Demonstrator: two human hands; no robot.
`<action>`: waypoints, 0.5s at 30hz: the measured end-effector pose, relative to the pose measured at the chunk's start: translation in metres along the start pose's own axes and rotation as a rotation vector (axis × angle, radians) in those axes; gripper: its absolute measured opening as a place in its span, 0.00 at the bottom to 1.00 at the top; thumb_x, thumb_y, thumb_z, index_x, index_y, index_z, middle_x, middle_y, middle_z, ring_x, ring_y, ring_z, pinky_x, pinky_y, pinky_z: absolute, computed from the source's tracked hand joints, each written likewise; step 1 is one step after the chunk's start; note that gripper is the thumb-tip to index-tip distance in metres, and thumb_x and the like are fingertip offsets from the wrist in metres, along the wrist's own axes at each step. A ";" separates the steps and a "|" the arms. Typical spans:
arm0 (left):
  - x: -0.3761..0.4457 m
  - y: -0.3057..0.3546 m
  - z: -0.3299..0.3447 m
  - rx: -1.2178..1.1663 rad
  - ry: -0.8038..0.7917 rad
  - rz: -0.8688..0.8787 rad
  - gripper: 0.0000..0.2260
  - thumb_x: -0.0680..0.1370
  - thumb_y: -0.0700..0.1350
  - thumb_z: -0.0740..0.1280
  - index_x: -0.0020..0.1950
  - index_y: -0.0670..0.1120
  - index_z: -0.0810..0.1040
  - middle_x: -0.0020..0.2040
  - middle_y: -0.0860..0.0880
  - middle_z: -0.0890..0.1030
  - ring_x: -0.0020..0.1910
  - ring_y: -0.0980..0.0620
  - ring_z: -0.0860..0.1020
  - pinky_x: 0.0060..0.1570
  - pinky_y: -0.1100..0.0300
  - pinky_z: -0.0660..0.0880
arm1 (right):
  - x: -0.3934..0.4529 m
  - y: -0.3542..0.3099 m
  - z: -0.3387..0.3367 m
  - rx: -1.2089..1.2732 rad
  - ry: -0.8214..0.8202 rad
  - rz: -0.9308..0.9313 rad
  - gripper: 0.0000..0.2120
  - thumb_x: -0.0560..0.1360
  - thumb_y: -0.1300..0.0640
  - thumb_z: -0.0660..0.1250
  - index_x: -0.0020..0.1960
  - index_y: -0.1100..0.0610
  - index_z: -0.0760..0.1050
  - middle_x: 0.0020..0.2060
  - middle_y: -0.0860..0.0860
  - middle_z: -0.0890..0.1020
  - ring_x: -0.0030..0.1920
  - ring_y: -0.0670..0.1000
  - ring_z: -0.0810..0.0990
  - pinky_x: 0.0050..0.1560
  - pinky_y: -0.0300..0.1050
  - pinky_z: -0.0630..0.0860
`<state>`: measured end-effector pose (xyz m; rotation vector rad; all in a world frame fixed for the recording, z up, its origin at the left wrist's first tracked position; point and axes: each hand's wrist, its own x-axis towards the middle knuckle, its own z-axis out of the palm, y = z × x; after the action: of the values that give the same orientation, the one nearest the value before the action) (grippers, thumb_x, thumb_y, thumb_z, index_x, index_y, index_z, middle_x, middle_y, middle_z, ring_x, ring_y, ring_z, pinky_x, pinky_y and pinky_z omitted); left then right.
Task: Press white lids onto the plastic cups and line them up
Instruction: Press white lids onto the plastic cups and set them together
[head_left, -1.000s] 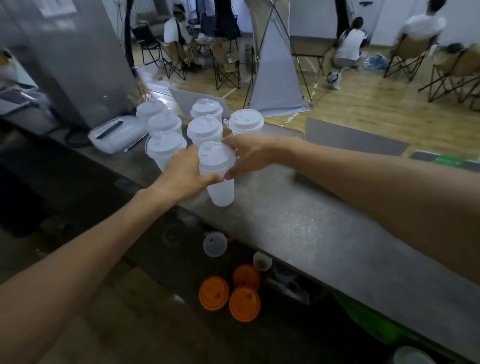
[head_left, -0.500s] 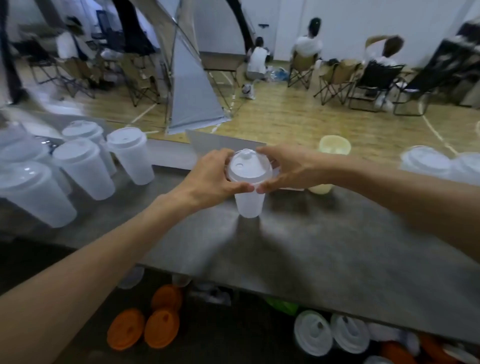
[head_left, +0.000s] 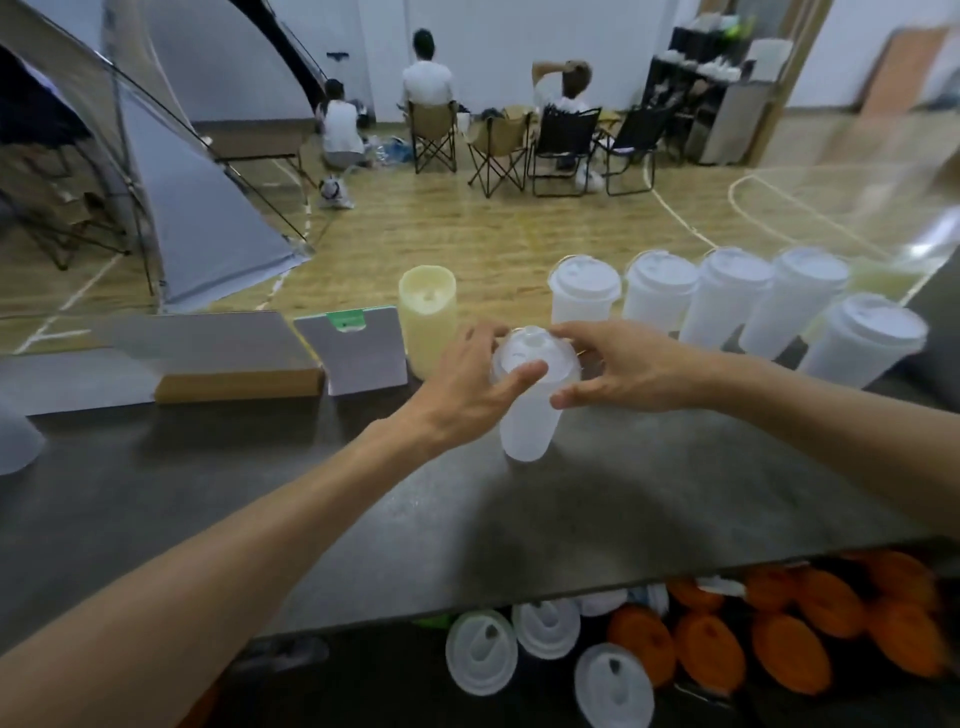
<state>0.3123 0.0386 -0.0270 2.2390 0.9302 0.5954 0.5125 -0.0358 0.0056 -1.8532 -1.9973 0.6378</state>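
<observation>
A frosted plastic cup (head_left: 527, 428) with a white lid (head_left: 535, 353) stands on the dark counter (head_left: 363, 493), in the middle of the head view. My left hand (head_left: 467, 384) grips its rim from the left, thumb lying across the lid. From the right, my right hand (head_left: 618, 371) holds the rim with curled fingers. A row of several lidded cups (head_left: 727, 301) runs along the counter's back edge to the right, the nearest one (head_left: 584, 291) just behind the held cup.
A pale yellow cup (head_left: 427, 317) stands just left of my hands, with a grey card (head_left: 358, 353) and a flat cardboard box (head_left: 234, 358) beyond it. White lids (head_left: 480, 649) and orange lids (head_left: 789, 623) lie below the counter's front edge. Another cup (head_left: 13, 441) shows at far left.
My hands carried the lidded cup rightward along the counter, away from the left cluster. It now stands beside the yellow cup, at the left end of the right-hand row.
</observation>
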 end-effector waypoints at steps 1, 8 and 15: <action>0.001 0.001 0.003 0.002 0.010 0.007 0.26 0.78 0.61 0.65 0.68 0.45 0.69 0.61 0.47 0.74 0.56 0.49 0.75 0.56 0.55 0.74 | -0.001 0.004 0.001 0.007 0.008 -0.002 0.35 0.65 0.33 0.72 0.68 0.37 0.64 0.47 0.25 0.74 0.51 0.25 0.72 0.43 0.21 0.69; 0.001 -0.011 0.016 -0.177 -0.007 0.036 0.20 0.80 0.57 0.64 0.67 0.49 0.66 0.61 0.52 0.73 0.59 0.56 0.74 0.58 0.62 0.74 | -0.003 0.012 0.008 -0.029 0.027 -0.023 0.34 0.66 0.29 0.68 0.68 0.36 0.65 0.53 0.27 0.75 0.55 0.30 0.74 0.50 0.25 0.70; -0.005 -0.012 0.030 -0.560 0.008 -0.080 0.20 0.79 0.55 0.66 0.69 0.49 0.70 0.62 0.54 0.77 0.56 0.65 0.77 0.49 0.72 0.73 | -0.007 0.019 0.006 -0.376 -0.012 -0.079 0.45 0.70 0.24 0.54 0.79 0.46 0.48 0.78 0.42 0.55 0.75 0.48 0.60 0.72 0.45 0.55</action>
<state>0.3217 0.0303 -0.0569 1.6934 0.7385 0.7245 0.5261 -0.0420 -0.0089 -1.9594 -2.3109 0.2630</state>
